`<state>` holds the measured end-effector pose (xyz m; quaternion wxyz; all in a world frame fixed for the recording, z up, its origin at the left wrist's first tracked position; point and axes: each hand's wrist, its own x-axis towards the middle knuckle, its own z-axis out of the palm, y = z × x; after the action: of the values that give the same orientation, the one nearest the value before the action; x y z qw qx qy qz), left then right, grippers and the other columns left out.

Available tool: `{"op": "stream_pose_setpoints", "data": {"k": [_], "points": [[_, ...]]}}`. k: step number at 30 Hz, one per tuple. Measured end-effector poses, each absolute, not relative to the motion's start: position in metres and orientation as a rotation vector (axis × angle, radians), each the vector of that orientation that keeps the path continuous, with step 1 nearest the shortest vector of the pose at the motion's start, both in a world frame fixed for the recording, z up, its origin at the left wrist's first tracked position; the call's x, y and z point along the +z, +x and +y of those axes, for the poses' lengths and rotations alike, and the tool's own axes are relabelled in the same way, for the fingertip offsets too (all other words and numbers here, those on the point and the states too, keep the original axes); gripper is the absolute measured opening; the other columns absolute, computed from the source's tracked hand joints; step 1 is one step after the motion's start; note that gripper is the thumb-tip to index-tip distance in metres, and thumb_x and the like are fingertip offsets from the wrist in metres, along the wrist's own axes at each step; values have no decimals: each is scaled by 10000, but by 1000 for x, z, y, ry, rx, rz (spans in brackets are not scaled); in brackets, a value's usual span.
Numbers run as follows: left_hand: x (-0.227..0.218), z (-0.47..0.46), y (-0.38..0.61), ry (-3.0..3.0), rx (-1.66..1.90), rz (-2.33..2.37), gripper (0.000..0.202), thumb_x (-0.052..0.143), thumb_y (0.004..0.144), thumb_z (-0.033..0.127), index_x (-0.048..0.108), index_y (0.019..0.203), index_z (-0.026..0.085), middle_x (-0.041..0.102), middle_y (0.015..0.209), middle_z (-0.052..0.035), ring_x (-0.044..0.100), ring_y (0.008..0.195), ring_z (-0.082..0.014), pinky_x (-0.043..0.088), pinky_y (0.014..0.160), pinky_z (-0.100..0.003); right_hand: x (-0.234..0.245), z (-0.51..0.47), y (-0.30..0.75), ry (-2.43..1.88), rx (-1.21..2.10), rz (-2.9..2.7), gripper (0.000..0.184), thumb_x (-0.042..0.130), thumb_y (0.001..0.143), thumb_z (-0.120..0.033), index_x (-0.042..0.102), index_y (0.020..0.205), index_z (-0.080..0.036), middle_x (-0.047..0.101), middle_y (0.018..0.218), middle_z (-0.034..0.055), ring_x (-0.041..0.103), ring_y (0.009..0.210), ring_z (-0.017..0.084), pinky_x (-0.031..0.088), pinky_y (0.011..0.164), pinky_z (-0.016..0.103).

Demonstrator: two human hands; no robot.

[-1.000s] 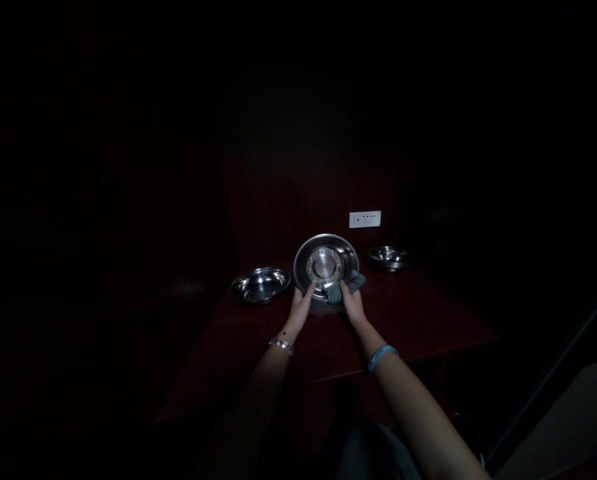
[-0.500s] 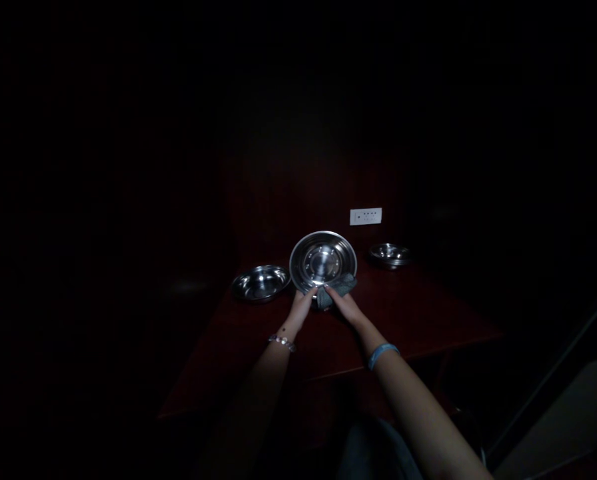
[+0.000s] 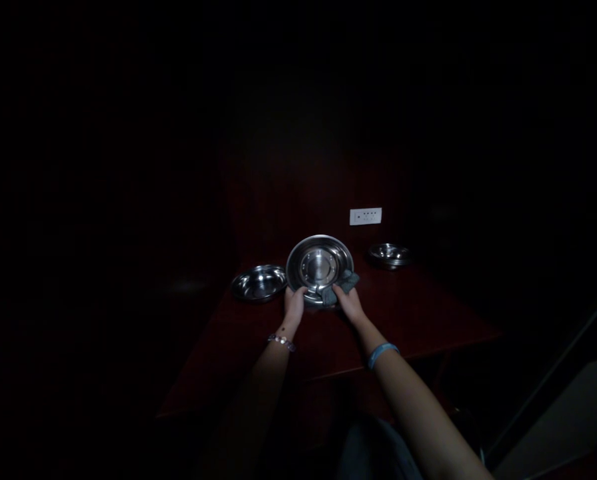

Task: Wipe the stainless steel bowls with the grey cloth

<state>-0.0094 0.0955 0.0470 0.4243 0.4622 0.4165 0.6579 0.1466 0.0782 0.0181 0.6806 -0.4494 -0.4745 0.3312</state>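
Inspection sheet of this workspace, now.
Surface: dark red table, dimly lit.
Job's things: steel plate held tilted up, inside toward the camera; grey cloth against its lower right rim.
Clutter: steel dish at left, steel bowl at right, both on the table.
Grips: left hand grips the plate's lower rim; right hand presses the cloth on it.
Cables: nothing seen.
Surroundings: white socket panel on the wall behind; rest too dark to tell.

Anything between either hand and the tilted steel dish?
Yes: a crumpled grey cloth lies between the right hand and the lower right rim of the round shiny steel dish. The left hand grips the lower left rim bare.
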Motion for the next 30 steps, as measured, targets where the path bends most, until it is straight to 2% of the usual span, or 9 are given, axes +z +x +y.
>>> {"op": "stream_pose_setpoints", "data": {"k": [3, 8, 13, 18, 22, 25, 30], "points": [[49, 96, -14, 1126, 1661, 1195, 217, 635, 668, 128, 687, 877, 161, 754, 880, -45, 686, 952, -239, 498, 949, -376, 18, 79, 149, -1013, 665, -1105, 322, 635, 756, -439, 652, 938, -173, 744, 967, 75, 689, 946, 233, 555, 856, 352], [43, 100, -14, 1201, 1662, 1209, 175, 593, 756, 170, 677, 910, 163, 743, 1014, -85, 672, 1020, -241, 470, 987, -375, 19, 78, 153, -1103, 546, -1108, 292, 585, 780, -429, 659, 907, -177, 741, 968, 91, 693, 952, 245, 532, 899, 373], [39, 103, -11, 1265, 1669, 1018, 275, 595, 825, 198, 646, 1094, 166, 700, 1189, -92, 616, 1170, -230, 399, 1092, -380, 20, 77, 154, -1166, 469, -1068, 312, 557, 793, -437, 656, 943, -182, 745, 984, 92, 694, 968, 254, 532, 899, 375], [45, 96, -8, 1190, 1569, 951, 492, 638, 853, 215, 505, 1326, 179, 568, 1411, -96, 516, 1311, -224, 311, 1166, -378, 19, 78, 155, -1155, 462, -1017, 350, 563, 799, -454, 654, 978, -167, 738, 1025, 117, 682, 1004, 266, 523, 927, 396], [44, 90, -2, 1270, 1348, 910, 583, 719, 791, 223, 512, 1328, 132, 578, 1392, -145, 507, 1319, -277, 313, 1163, -409, 19, 79, 155, -1122, 499, -1006, 396, 560, 812, -499, 650, 999, -162, 735, 1026, 119, 683, 995, 260, 530, 911, 386], [40, 92, 3, 1354, 1359, 824, 634, 748, 733, 184, 525, 1326, 145, 582, 1389, -143, 502, 1326, -287, 328, 1154, -405, 19, 79, 153, -1069, 532, -1029, 417, 579, 812, -510, 640, 1042, -167, 728, 1068, 107, 672, 1022, 244, 526, 925, 371], [35, 100, 4, 1350, 1457, 866, 482, 703, 740, 139, 603, 1211, 118, 637, 1311, -144, 542, 1286, -278, 341, 1150, -402, 22, 77, 149, -1009, 605, -1089, 432, 621, 796, -524, 635, 1045, -171, 731, 1031, 95, 666, 1011, 239, 540, 907, 367]]}}
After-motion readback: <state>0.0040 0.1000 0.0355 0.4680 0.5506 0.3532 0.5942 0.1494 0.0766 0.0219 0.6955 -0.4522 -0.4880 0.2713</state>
